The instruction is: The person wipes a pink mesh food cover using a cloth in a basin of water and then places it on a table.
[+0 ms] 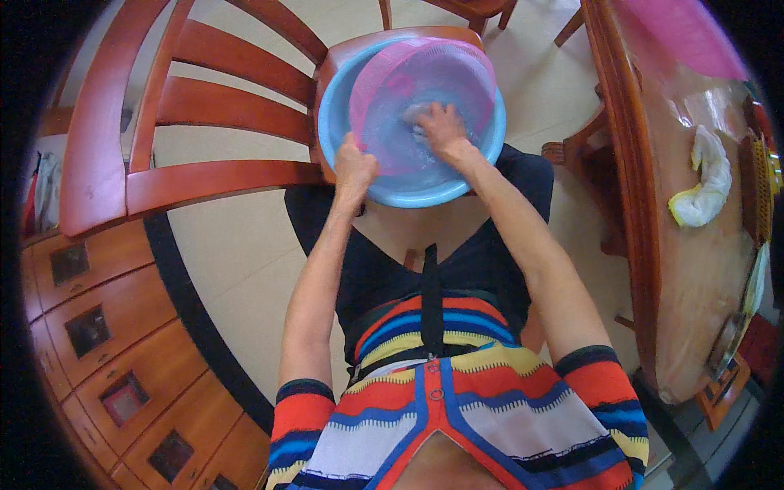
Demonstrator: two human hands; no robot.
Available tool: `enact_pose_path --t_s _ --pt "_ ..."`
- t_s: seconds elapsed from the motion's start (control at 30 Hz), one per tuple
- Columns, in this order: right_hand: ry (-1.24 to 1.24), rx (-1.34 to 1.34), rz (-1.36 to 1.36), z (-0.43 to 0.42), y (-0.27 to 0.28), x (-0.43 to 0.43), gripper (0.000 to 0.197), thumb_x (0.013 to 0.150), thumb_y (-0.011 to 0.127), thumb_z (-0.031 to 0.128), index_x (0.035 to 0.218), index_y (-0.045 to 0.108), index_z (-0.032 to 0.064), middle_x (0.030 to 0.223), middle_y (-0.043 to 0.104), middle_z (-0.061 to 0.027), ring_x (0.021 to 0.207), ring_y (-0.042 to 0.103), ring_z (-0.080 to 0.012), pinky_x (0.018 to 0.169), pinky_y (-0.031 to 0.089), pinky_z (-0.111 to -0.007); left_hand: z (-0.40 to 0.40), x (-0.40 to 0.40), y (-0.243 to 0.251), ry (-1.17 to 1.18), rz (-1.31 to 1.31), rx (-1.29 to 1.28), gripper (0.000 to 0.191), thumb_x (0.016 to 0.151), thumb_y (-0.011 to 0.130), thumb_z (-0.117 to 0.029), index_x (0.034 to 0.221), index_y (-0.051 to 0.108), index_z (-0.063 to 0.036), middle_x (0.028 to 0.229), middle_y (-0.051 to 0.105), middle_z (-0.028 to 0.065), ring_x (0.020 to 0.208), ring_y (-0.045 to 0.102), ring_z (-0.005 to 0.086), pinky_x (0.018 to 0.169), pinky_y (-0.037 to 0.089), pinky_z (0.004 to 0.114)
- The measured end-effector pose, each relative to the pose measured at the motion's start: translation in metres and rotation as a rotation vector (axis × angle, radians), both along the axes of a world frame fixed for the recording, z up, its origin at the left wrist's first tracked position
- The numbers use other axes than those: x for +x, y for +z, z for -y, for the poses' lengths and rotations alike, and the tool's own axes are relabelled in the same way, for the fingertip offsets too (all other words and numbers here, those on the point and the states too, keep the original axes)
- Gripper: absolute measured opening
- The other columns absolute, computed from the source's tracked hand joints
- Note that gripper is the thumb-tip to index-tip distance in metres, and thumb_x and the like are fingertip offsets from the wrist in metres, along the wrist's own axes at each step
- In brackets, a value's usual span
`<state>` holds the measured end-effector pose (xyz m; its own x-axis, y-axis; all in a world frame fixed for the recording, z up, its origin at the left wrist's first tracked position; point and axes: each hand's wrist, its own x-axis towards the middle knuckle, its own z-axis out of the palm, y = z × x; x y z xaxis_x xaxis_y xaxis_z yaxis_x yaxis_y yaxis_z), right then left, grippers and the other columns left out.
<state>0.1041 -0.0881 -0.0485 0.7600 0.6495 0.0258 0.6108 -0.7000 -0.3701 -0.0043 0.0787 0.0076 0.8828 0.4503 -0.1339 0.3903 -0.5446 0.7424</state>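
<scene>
A light-blue plastic basin [411, 199] rests on the wooden seat of a chair in front of me. Tilted inside it is a pink mesh strainer basket [370, 92], partly sunk in rippling water [422, 156]. My left hand [355, 164] grips the basket's near-left rim. Inside the basket, my right hand [444, 130] reaches into the water with bent, slightly parted fingers. A pale, blurred patch shows by its fingertips; whether this is an object or splashing water is unclear.
The slatted chair back [236, 113] rises to the left of the basin. To the right, a wooden table [667, 306] bears a crumpled white cloth item with yellow edging [704, 177] and a pink thing [689, 33]. Wooden drawers [128, 343] stand at lower left.
</scene>
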Motion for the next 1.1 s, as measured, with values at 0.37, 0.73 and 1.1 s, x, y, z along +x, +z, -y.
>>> enact_pose_path --t_s 0.37,0.73,1.1 --pt "-0.329 -0.045 0.014 0.001 -0.005 0.003 0.023 0.084 0.051 0.022 0.106 0.056 0.0155 0.113 0.045 -0.0146 0.104 0.048 -0.0358 0.082 0.045 -0.052 0.001 0.0 0.039 0.107 0.299 -0.215 0.092 0.065 0.082 -0.025 0.133 0.026 -0.0012 0.113 0.054 0.0199 0.099 0.057 0.0271 0.074 0.051 0.036" --pt "0.117 0.338 -0.146 0.01 -0.029 0.019 0.038 0.068 0.059 0.004 0.105 0.06 0.0158 0.111 0.051 -0.0125 0.102 0.047 -0.0371 0.088 0.042 -0.045 0.036 0.017 -0.03 0.344 -0.046 -0.696 0.053 0.074 0.049 0.007 0.124 0.03 -0.0015 0.096 0.054 0.0179 0.066 0.06 0.0238 0.048 0.049 0.033" --pt "-0.184 -0.221 0.172 0.009 0.006 0.008 0.021 0.08 0.057 0.022 0.099 0.062 0.0193 0.11 0.05 -0.01 0.107 0.047 -0.0303 0.086 0.041 -0.046 -0.016 0.016 0.104 -0.109 -0.27 -0.044 0.078 0.074 0.055 -0.014 0.139 0.015 0.0003 0.091 0.062 0.0258 0.083 0.065 0.033 0.074 0.052 0.042"
